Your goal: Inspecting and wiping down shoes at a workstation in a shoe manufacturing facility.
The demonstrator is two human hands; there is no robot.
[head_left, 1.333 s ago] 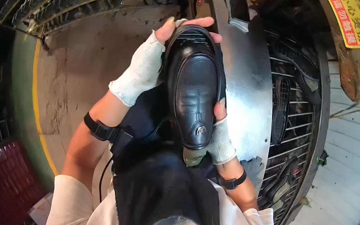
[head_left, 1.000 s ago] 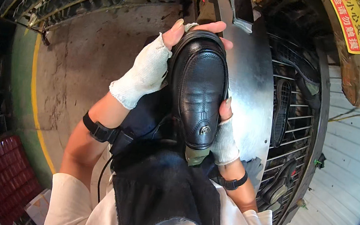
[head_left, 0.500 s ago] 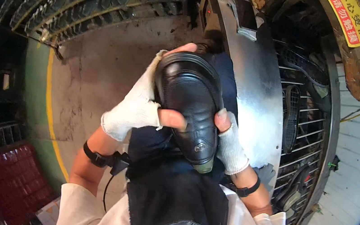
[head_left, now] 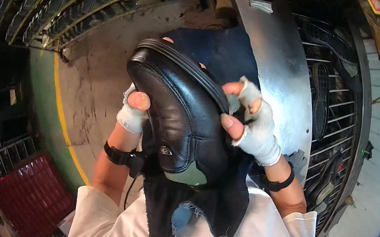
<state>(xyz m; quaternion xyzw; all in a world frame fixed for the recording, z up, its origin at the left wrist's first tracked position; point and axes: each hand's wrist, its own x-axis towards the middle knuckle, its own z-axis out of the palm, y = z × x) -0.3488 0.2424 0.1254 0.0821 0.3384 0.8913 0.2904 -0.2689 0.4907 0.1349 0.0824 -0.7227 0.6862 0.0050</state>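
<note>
A black leather shoe (head_left: 172, 106) is tilted over my lap, toe away from me, with its dark sole edge turned up to the right. A pale green piece (head_left: 187, 175), perhaps a last, shows at its near opening. My left hand (head_left: 135, 106), in a white fingerless glove, is closed round the shoe, thumb on the upper and fingertips peeping past the sole. At the sole's right edge, my gloved right hand (head_left: 258, 125) has its fingers curled and thumb near the rim. A small greyish thing (head_left: 233, 105) shows between those fingers, too blurred to name.
A metal bench (head_left: 279, 58) runs along my right, beside a barred rack (head_left: 335, 123) holding soles and shoes. Shelves of dark shoe-shaped forms (head_left: 95, 0) stand at the far left. A dark red crate (head_left: 30, 198) sits at the lower left.
The shoe has rolled so its sole edge faces up and right, its toe swinging left. My left hand has slid lower round it; my right fingers have come up beside the sole edge.
</note>
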